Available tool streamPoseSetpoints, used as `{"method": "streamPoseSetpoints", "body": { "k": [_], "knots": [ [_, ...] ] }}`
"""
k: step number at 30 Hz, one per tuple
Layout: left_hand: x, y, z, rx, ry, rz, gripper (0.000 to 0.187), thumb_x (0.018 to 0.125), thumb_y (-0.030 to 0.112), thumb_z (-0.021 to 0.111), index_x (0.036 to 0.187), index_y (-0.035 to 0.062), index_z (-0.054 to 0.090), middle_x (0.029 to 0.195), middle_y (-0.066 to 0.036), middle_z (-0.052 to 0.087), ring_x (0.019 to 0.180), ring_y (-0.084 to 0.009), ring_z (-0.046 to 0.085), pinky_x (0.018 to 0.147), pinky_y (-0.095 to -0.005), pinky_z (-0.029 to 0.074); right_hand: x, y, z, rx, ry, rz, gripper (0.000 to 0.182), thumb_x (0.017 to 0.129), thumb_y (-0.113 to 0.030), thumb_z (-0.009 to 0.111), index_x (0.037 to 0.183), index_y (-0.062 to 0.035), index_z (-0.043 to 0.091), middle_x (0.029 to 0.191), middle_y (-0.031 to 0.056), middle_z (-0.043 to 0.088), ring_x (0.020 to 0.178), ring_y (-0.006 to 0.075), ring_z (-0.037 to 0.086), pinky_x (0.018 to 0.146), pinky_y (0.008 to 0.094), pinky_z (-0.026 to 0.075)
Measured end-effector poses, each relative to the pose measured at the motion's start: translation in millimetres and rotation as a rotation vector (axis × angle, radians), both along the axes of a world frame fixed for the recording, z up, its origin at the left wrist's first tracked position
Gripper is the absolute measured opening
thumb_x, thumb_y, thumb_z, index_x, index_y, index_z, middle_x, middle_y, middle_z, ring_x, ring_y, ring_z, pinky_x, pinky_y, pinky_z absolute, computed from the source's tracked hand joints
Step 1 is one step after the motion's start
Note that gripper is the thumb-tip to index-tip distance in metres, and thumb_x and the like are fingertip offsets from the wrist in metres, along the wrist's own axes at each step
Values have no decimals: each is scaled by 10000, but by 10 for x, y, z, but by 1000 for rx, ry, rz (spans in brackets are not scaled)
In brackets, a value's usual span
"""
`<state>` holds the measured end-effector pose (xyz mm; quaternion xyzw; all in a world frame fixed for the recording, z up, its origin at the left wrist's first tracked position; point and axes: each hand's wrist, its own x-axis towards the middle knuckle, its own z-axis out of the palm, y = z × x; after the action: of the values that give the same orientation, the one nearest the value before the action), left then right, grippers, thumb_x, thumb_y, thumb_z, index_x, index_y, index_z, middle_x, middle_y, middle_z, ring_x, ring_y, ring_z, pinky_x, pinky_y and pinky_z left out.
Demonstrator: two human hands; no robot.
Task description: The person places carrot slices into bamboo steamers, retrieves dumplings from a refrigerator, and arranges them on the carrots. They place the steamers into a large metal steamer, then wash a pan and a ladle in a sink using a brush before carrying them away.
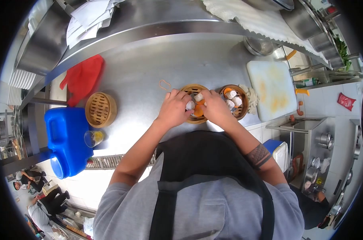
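Note:
My left hand (174, 108) is over the left side of a bamboo steamer basket (195, 86), fingers curled around a whitish dumpling (190, 105). From the other side my right hand (217, 107) reaches in, fingertips closed on another pale dumpling (198, 97). Orange slices (198, 111) lie in this basket between the hands. Just right stands a second steamer basket (242, 114), holding several white dumplings (237, 101) on orange slices. My fingers partly cover the first basket's contents.
An empty-looking bamboo steamer (100, 109), a glass (94, 138), a blue jug (65, 140) and a red cloth (84, 78) are at left. Right are a crumpled cloth (251, 99) and a stained white cutting board (271, 90). A rubber band (164, 84) lies behind my left hand. A metal shelf (157, 30) overhangs the back.

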<state>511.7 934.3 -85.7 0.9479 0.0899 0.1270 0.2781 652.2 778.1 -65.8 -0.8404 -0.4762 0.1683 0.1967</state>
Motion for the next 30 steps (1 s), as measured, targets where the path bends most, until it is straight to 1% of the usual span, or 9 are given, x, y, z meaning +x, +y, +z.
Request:
{"method": "streamPoseSetpoints", "body": {
  "k": [6,8,9,12,14,18,23,26,30],
  "knots": [
    [413,-23,-47,12,-114,-33,323,788,158,794,1091,75,719,1134,-71,691,1110,-290,600,977,-421,456,33,-260,173,111,410,-227,338,903,-134,756,1177,44,673,1034,176,717,909,289,708,855,376,566],
    [517,18,-44,40,-22,-112,299,793,139,780,1077,74,713,1123,-71,688,1112,-291,604,973,-421,459,48,-317,-26,292,937,-359,265,946,-174,761,1125,20,736,982,85,736,834,181,694,818,300,557],
    [555,21,-31,67,71,-180,276,798,121,767,1063,73,707,1111,-70,685,1113,-291,608,969,-422,463,47,-358,-60,313,1254,-469,270,962,-127,748,1195,5,710,1034,38,722,897,136,686,844,299,561],
    [541,30,-78,118,-9,-311,250,803,81,745,1047,73,693,1112,-75,668,1131,-303,610,993,-437,469,11,-500,-39,369,1368,-393,367,927,-81,775,1268,2,671,1067,43,721,930,136,689,871,301,564],
    [509,26,-118,71,-27,-317,251,807,71,743,1052,76,690,1121,-81,658,1147,-308,608,1012,-446,468,8,-584,-124,383,1347,-376,418,904,-51,784,1296,-6,644,1095,45,713,955,136,685,883,298,564],
    [496,52,-125,-35,-12,-326,294,809,64,754,1093,80,683,1158,-97,640,1185,-320,599,1048,-458,468,-64,-573,-101,254,929,-265,372,862,-34,801,1195,-15,636,1064,50,694,967,129,682,889,295,560],
    [530,50,-99,-37,-35,-299,358,806,91,775,1153,88,690,1183,-96,651,1172,-320,607,1027,-452,482,-118,-456,-81,139,187,-64,449,784,-163,828,1172,-40,639,1024,151,695,980,312,700,878,418,564],
    [613,87,-103,5,-3,-306,363,817,129,777,1169,96,699,1164,-93,673,1141,-321,624,1012,-451,488,-163,-340,3,60,86,-49,379,806,-199,799,1128,-55,660,1038,173,690,1016,389,672,895,483,550],
    [657,171,-115,59,66,-362,328,854,186,757,1173,114,722,1113,-91,696,1100,-326,644,1001,-447,491,-139,-231,28,-50,75,10,381,833,-237,783,1128,-24,669,1102,205,680,1091,396,652,940,490,538]
  ]
}}
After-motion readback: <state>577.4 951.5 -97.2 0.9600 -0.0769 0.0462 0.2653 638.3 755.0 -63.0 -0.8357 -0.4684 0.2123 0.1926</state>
